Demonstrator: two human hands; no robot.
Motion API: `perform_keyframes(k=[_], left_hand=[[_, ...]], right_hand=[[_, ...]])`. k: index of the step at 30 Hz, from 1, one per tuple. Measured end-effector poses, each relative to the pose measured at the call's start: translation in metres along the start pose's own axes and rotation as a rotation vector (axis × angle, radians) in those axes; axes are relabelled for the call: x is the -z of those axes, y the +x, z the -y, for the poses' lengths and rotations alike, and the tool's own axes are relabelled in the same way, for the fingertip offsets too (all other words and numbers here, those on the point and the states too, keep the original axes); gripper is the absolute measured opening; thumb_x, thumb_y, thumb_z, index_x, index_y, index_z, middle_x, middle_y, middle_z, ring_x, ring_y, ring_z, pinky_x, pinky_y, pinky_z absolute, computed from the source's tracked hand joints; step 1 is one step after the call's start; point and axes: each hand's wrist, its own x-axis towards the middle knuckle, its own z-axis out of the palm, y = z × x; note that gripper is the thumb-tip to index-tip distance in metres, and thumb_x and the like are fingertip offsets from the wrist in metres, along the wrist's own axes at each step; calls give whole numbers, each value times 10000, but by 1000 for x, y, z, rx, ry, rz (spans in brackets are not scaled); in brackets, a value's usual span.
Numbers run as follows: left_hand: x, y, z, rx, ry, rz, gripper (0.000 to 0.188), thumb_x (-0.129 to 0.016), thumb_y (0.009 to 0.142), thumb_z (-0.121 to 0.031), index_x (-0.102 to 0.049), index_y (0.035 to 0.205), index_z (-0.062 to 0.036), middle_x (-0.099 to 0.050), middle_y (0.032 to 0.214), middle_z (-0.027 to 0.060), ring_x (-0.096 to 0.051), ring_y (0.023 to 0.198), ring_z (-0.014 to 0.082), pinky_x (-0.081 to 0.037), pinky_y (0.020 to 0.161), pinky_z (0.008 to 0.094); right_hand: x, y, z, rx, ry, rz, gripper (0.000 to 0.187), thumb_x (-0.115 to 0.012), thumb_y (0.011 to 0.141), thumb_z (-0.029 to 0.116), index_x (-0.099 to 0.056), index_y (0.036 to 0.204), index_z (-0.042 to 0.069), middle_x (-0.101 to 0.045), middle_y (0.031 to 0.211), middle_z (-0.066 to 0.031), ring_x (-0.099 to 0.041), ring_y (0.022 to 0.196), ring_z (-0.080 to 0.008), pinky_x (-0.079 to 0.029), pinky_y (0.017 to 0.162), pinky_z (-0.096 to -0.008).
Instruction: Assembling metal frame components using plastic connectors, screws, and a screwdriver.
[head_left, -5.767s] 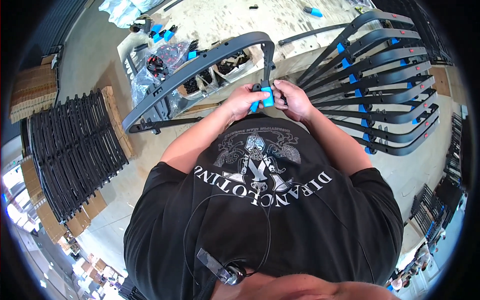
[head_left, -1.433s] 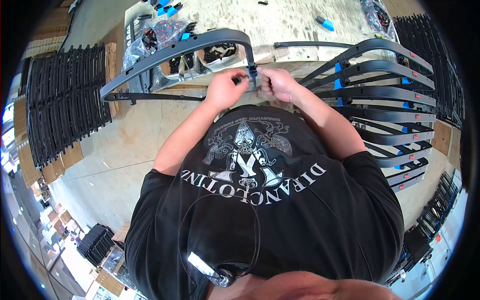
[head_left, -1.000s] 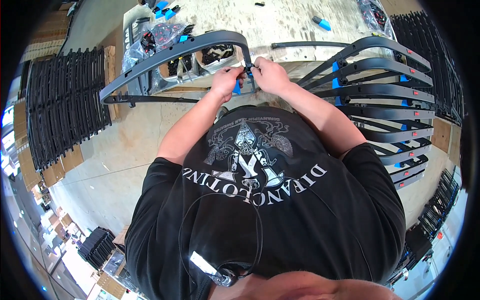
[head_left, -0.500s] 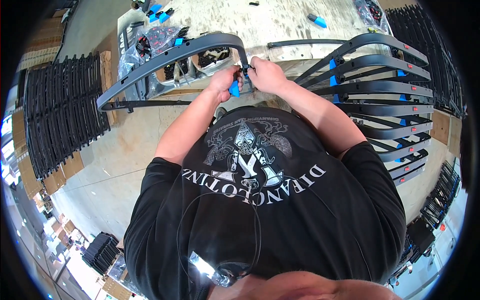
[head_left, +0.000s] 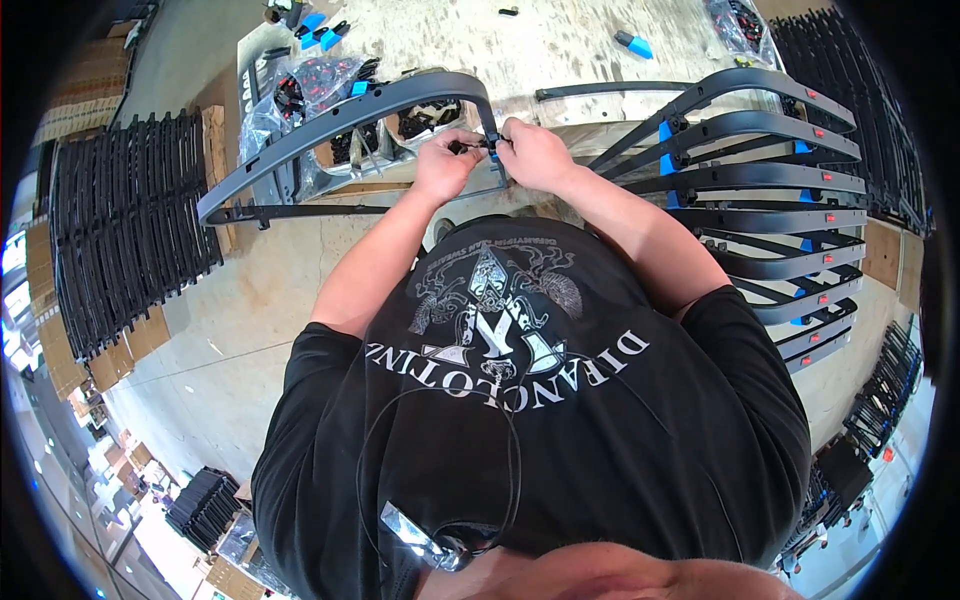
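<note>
A curved black metal frame (head_left: 345, 122) arches out to the left in front of me, its right end bending down between my hands. My right hand (head_left: 537, 157) is closed around that end, thumb and fingers pressed on the tube. Close by on the left, my left hand (head_left: 446, 165) pinches a small black part (head_left: 458, 147) against the same spot; its shape is mostly hidden by the fingers. A bit of a blue piece (head_left: 494, 152) shows on the frame between the two hands.
A wooden worktable (head_left: 560, 50) stands ahead, with open bins of small black parts (head_left: 425, 118) and a plastic bag (head_left: 315, 85) at its left. Several curved frames with blue pieces (head_left: 770, 215) stack at right. A rack of black bars (head_left: 130, 230) stands left. Blue-and-black pieces (head_left: 634, 43) lie on the table.
The blue piece that hung below my left fingers no longer shows there; blue now shows on the frame between my hands. My left hand has turned, with a small black part visible in its fingers.
</note>
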Motion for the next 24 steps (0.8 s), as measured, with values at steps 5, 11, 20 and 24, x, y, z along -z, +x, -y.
perform_keyframes(k=[5,11,20,24], left_hand=[[-7,-3,8,-112,59,-79,96,-763,839,-57,-737,926,-25,-704,811,26,-595,658,90,-502,621,275],[2,-4,-4,152,-444,-14,137,-718,908,-131,-665,828,-33,-640,748,40,-597,635,120,-490,585,291],[-7,10,17,320,-345,56,274,-597,1000,-258,-662,866,-29,-606,723,40,-547,536,154,-419,487,308],[-2,9,2,292,-334,21,239,-603,996,-219,-667,881,-19,-610,727,46,-550,540,155,-415,482,305]], right_hand=[[1,1,1,20,-4,5,285,-566,926,261,-602,983,-15,-692,897,-265,-683,894,-433,-537,824,-521],[0,1,-1,-28,3,33,291,-563,926,260,-601,1000,-19,-694,918,-269,-682,908,-434,-534,831,-522],[-3,2,-1,2,-2,14,289,-556,923,254,-591,985,-26,-691,907,-278,-681,890,-446,-533,814,-534],[-5,2,-5,16,5,-8,284,-552,926,247,-585,985,-29,-688,898,-279,-679,887,-451,-532,809,-538]])
